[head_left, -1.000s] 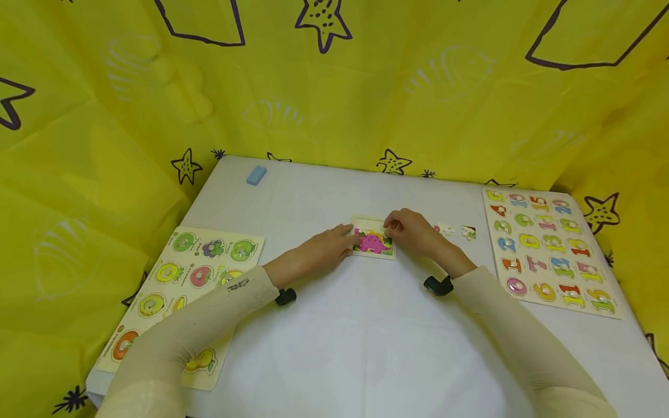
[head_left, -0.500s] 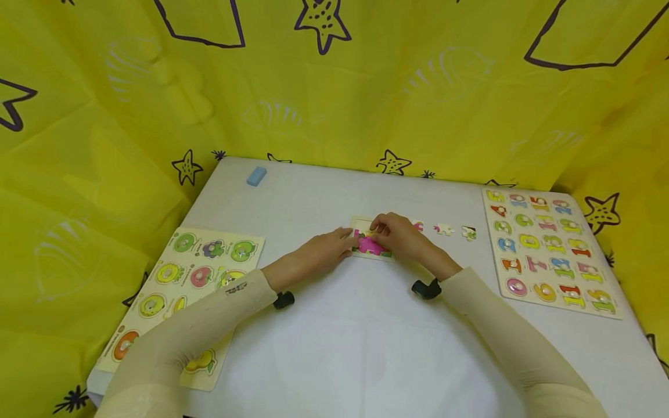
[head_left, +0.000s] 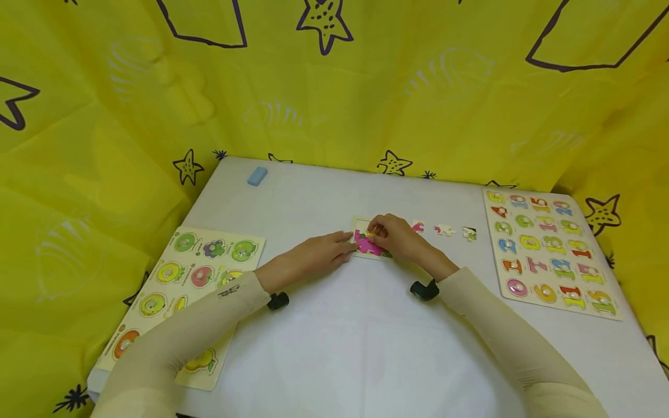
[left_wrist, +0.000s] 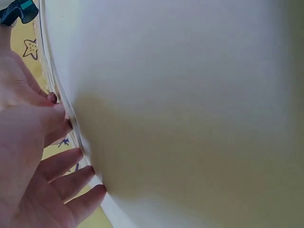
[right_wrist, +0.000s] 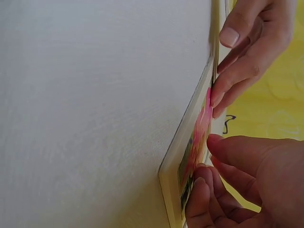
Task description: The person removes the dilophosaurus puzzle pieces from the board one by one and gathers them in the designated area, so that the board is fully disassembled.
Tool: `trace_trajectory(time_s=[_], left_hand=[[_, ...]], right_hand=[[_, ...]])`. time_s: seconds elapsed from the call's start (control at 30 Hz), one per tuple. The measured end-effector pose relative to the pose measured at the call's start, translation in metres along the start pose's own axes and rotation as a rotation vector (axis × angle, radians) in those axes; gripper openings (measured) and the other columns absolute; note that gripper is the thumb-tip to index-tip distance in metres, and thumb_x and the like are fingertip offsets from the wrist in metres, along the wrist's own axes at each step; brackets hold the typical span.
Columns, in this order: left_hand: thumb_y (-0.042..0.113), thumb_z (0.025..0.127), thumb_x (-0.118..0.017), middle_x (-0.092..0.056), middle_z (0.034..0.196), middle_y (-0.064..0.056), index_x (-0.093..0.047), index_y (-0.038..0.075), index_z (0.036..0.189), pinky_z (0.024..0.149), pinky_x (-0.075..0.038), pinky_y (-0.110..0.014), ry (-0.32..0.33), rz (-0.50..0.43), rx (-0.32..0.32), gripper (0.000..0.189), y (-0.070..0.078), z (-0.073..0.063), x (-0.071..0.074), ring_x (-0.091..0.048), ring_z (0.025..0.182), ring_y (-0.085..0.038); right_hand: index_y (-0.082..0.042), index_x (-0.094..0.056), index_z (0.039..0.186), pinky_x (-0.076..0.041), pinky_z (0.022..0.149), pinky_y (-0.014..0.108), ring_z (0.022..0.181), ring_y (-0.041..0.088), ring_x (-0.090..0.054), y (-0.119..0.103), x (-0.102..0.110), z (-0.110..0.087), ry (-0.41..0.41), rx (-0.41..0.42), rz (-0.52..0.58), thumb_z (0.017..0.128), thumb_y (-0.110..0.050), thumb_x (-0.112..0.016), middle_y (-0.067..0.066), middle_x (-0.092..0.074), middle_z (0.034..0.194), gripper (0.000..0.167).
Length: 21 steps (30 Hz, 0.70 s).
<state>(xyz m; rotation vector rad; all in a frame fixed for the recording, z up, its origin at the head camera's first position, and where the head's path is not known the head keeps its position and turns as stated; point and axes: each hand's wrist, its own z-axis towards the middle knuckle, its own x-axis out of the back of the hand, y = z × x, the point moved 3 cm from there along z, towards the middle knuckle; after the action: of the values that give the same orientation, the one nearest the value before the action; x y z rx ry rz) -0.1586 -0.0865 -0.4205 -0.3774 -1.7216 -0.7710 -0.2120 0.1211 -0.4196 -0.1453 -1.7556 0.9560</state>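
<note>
Partly hidden dinosaur puzzle (head_left: pixel 367 246), right hand (head_left: pixel 397 235) covering

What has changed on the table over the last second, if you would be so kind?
The right hand slid left across the small dinosaur puzzle and now covers more of it, uncovering a loose piece at its right. The left hand stayed at the puzzle's left edge, fingers straight. The other two loose pieces, the number board, the fruit board and the blue block did not move.
</note>
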Motion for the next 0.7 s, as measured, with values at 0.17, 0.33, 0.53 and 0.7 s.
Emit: trace_trajectory(time_s=[0.17, 0.33, 0.53, 0.7], left_hand=[[0.035, 0.113, -0.051, -0.039, 0.169, -0.013, -0.048, 0.016, 0.16, 0.125, -0.037, -0.046, -0.035, -0.014, -0.009, 0.051, -0.0016, -0.0045, -0.0005, -0.039, 0.156, -0.031], [0.039, 0.113, -0.048, -0.034, 0.171, -0.012, -0.043, 0.018, 0.163, 0.127, -0.033, -0.045, -0.064, -0.018, 0.001, 0.054, -0.0019, -0.005, -0.0012, -0.034, 0.158, -0.029], [0.04, 0.113, -0.048, -0.031, 0.173, -0.01, -0.039, 0.019, 0.165, 0.128, -0.031, -0.044, -0.09, -0.011, 0.0, 0.057, -0.0022, -0.006, -0.0013, -0.03, 0.159, -0.029], [0.04, 0.113, -0.048, -0.03, 0.173, -0.01, -0.038, 0.019, 0.165, 0.129, -0.03, -0.045, -0.092, -0.018, -0.002, 0.057, -0.0027, -0.0066, -0.0012, -0.029, 0.16, -0.029]], right_hand=[[-0.001, -0.067, 0.121, -0.052, 0.085, 0.037, 0.094, 0.025, -0.058, -0.0014, -0.002, 0.0005, -0.007, 0.002, -0.009, 0.102, -0.014, -0.07, 0.014, -0.063, 0.103, 0.023], [0.0, -0.067, 0.123, -0.05, 0.084, 0.036, 0.094, 0.026, -0.058, -0.0024, -0.0039, 0.0, -0.002, 0.008, -0.021, 0.102, -0.013, -0.07, 0.014, -0.061, 0.103, 0.025], [0.001, -0.067, 0.124, -0.051, 0.086, 0.038, 0.096, 0.027, -0.058, -0.006, -0.0048, -0.0013, -0.012, -0.019, -0.034, 0.102, -0.014, -0.069, 0.016, -0.06, 0.105, 0.026], [0.001, -0.067, 0.125, -0.053, 0.088, 0.041, 0.099, 0.029, -0.06, -0.0081, -0.0057, -0.0005, -0.017, -0.024, -0.048, 0.103, -0.015, -0.069, 0.017, -0.061, 0.108, 0.027]])
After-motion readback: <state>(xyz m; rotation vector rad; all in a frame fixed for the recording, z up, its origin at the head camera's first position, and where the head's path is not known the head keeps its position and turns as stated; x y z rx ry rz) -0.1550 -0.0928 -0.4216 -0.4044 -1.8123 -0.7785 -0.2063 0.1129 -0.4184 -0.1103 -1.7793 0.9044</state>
